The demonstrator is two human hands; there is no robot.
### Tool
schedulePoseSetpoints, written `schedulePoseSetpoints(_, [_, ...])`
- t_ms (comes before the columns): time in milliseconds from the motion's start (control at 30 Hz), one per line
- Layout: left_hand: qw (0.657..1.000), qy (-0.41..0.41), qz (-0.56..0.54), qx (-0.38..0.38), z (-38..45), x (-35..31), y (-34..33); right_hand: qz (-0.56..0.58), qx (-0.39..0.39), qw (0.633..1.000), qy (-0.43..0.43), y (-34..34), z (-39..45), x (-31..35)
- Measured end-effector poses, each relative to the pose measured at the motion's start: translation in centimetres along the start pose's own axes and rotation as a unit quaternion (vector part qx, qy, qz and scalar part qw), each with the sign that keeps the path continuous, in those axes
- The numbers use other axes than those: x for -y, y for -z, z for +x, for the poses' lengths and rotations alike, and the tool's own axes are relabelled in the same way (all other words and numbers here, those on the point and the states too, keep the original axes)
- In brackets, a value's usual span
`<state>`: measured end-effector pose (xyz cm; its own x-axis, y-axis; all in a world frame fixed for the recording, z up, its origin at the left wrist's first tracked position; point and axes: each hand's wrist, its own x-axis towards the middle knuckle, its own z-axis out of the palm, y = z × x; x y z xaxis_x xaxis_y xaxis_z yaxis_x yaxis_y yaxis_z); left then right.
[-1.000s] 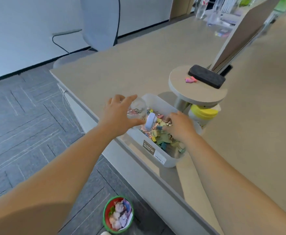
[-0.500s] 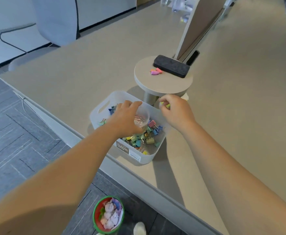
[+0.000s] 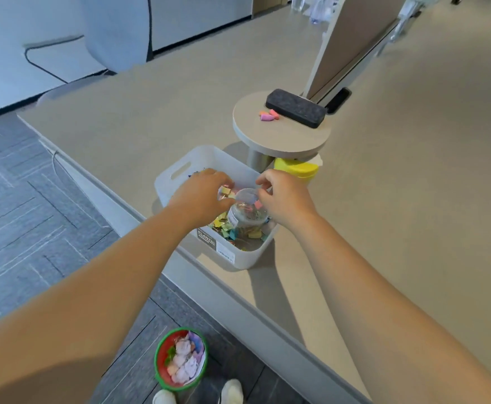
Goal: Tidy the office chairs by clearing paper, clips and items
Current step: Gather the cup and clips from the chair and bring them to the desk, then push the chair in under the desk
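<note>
A white plastic bin (image 3: 180, 170) sits at the desk's near edge, holding several coloured binder clips (image 3: 226, 230). A small clear jar of paper clips (image 3: 247, 214) stands upright among them. My left hand (image 3: 200, 196) reaches into the bin from the left, fingers and thumb curled at the jar's top. From the right, my right hand (image 3: 285, 199) has curled fingertips pinching the jar's clear lid (image 3: 247, 196). The jar's base is hidden by the clips.
A round stand (image 3: 279, 138) behind the bin carries a black eraser (image 3: 296, 107) and pink bits (image 3: 269, 115). A yellow-lidded tub (image 3: 296, 169) sits under it. A green-rimmed waste bin (image 3: 180, 360) of crumpled paper stands by my feet. An office chair (image 3: 113, 30) is at back left.
The jar, gripped in my left hand over the bin, now stands upright among the clips. My right hand moved left from the bin's far edge onto the lid.
</note>
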<state>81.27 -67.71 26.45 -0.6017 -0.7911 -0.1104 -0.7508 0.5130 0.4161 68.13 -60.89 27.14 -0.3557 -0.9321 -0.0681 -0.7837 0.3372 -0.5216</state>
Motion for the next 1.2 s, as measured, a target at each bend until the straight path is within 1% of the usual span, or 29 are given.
schedulePoseSetpoints(67, [0.999,0.019,-0.02,-0.034,-1.2,1.2,1.3,-0.005,0.003,1.0,0.023,-0.4,0.2,1.7])
schedulePoseSetpoints(233, [0.993,0.07,-0.049,-0.081,-4.1,5.6,5.3,-0.003,0.027,0.997,0.078,-1.7,1.1,7.2])
schedulePoseSetpoints(400, [0.979,0.127,-0.071,-0.145,-6.7,12.0,10.0,0.002,0.031,0.991,0.129,-4.0,2.6,14.4])
schedulePoseSetpoints(533, [0.971,0.154,-0.075,-0.169,-8.0,18.2,13.0,-0.002,0.036,0.987,0.154,-7.3,4.1,20.6])
schedulePoseSetpoints(667, [0.967,0.171,-0.074,-0.175,-9.3,26.5,16.3,-0.008,0.041,0.986,0.162,-12.4,6.0,28.1])
schedulePoseSetpoints(800, [0.966,0.188,-0.061,-0.164,-11.1,35.7,20.3,-0.003,0.055,0.985,0.161,-18.3,8.0,36.6])
schedulePoseSetpoints(933, [0.961,0.218,-0.052,-0.159,-12.5,43.9,23.9,0.01,0.071,0.983,0.168,-22.6,10.0,44.3])
schedulePoseSetpoints(1067, [0.956,0.237,-0.052,-0.164,-11.9,49.7,26.8,0.003,0.079,0.982,0.171,-25.6,13.1,49.4])
schedulePoseSetpoints(1200, [0.958,0.234,-0.051,-0.16,-9.1,53.7,28.8,-0.008,0.078,0.982,0.173,-27.5,17.6,52.5])
